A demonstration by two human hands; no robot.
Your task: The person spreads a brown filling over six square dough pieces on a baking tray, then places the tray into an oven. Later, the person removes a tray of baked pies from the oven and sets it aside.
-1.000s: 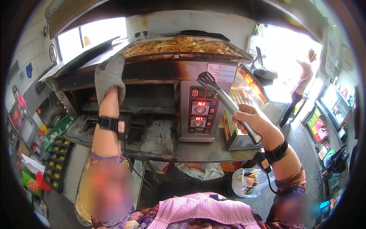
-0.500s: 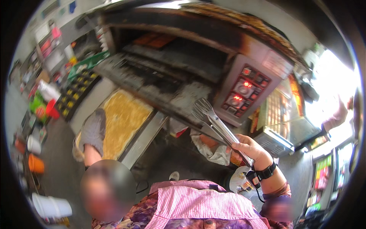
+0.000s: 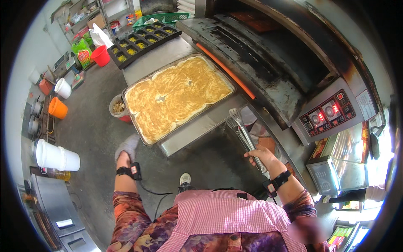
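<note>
My right hand (image 3: 265,157) is closed around a pair of metal tongs (image 3: 247,139), whose fork-like ends point away from me toward the oven. A grey mitt or cloth (image 3: 127,145) covers my left hand, so its fingers are hidden. That hand hangs over the floor, apart from the near left corner of the baking tray (image 3: 133,120). A flat golden-brown baked sheet (image 3: 176,94) fills the tray, with two small torn spots in its top. The tray rests on a steel table (image 3: 178,145) in front of the oven.
The deck oven (image 3: 252,54) stands open at the right, its lit control panel (image 3: 329,113) at the near end. A dark mould tray (image 3: 140,43) with yellow-green filling lies at the table's far end. Buckets, including an orange one (image 3: 58,108), line the left wall. A glass display case (image 3: 342,153) stands right.
My left hand has come away from the baked sheet's tray toward me, to over the floor. The view has swung left. My right hand keeps hold of the tongs.
</note>
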